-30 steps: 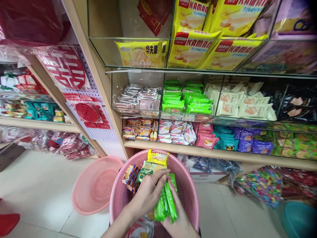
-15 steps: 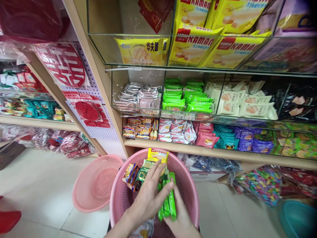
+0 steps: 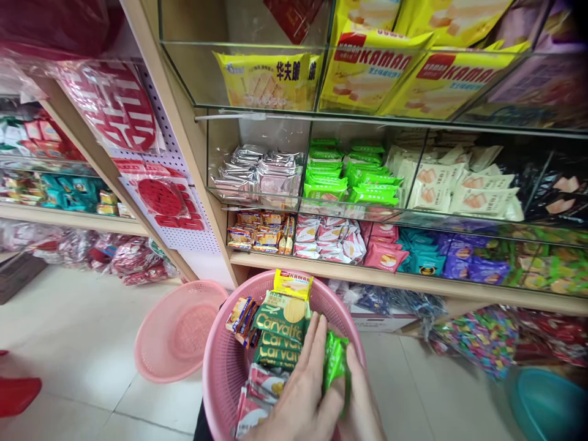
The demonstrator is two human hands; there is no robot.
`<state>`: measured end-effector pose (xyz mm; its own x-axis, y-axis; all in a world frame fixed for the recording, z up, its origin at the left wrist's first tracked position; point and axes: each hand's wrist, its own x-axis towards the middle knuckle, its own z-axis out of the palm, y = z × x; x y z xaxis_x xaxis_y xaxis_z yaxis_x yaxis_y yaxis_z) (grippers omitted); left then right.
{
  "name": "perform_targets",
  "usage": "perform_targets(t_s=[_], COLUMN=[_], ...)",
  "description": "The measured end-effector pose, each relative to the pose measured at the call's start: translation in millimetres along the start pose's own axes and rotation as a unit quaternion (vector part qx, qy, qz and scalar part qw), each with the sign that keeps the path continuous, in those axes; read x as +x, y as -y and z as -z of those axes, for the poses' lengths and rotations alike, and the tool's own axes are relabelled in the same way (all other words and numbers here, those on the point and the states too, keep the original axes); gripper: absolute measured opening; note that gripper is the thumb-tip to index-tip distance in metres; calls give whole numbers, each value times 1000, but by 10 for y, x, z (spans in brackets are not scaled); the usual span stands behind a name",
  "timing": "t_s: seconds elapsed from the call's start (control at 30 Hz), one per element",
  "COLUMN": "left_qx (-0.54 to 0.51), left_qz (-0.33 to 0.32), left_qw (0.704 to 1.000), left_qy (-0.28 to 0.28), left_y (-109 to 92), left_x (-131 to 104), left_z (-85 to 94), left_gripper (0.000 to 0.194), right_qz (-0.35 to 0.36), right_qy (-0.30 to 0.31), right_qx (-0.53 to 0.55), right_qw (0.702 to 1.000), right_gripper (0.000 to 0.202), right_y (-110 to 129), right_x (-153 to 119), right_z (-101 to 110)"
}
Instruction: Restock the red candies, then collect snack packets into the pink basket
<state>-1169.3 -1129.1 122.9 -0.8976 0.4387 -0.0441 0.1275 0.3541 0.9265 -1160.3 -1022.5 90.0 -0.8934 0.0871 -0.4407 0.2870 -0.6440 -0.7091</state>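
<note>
Several bright green snack packets (image 3: 335,358) stand upright between my two hands, at the right side of a pink plastic basket (image 3: 215,367). My left hand (image 3: 305,395) presses on their left side with its fingers straight and close together, the thumb across the near end. From the right, my right hand (image 3: 364,398) grips the same packets; part of its fingers is hidden. Left of my hands lie dark green Carvalfo packets (image 3: 278,337), orange-and-blue packets (image 3: 243,321) and pink-and-white packets (image 3: 257,398). A yellow KAMAN packet (image 3: 293,283) leans at the basket's far rim.
Shelves with clear dividers (image 3: 271,202) hold green packets (image 3: 326,174), silver packets (image 3: 236,174) and large yellow KAMAN bags (image 3: 367,70). A second pink basket (image 3: 154,349) is on the floor at left. A teal basin (image 3: 546,404) stands at lower right.
Both hands and the green packets have shifted right and toward me inside the basket. The Carvalfo packets and the pink-and-white ones are now more exposed.
</note>
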Motion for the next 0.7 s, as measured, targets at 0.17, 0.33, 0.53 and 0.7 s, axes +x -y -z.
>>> perform_targets(t_s=[0.17, 0.33, 0.53, 0.7], left_qx=[-71, -48, -113, -150], left_qz=[44, 53, 32, 14], left_qw=[996, 997, 990, 965], left_qy=[-28, 1, -76, -213], left_y=[-4, 36, 40, 104], left_x=[21, -4, -40, -52], left_z=[-33, -84, 139, 464], left_gripper=[68, 69, 72, 58], right_qz=[-42, -27, 14, 98], right_qy=[18, -59, -71, -70], right_qx=[20, -20, -103, -259], right_qw=[999, 998, 992, 958], right_gripper=[53, 48, 56, 71], right_y=[29, 6, 288, 279], right_x=[-5, -17, 151, 508], right_z=[117, 216, 235, 365])
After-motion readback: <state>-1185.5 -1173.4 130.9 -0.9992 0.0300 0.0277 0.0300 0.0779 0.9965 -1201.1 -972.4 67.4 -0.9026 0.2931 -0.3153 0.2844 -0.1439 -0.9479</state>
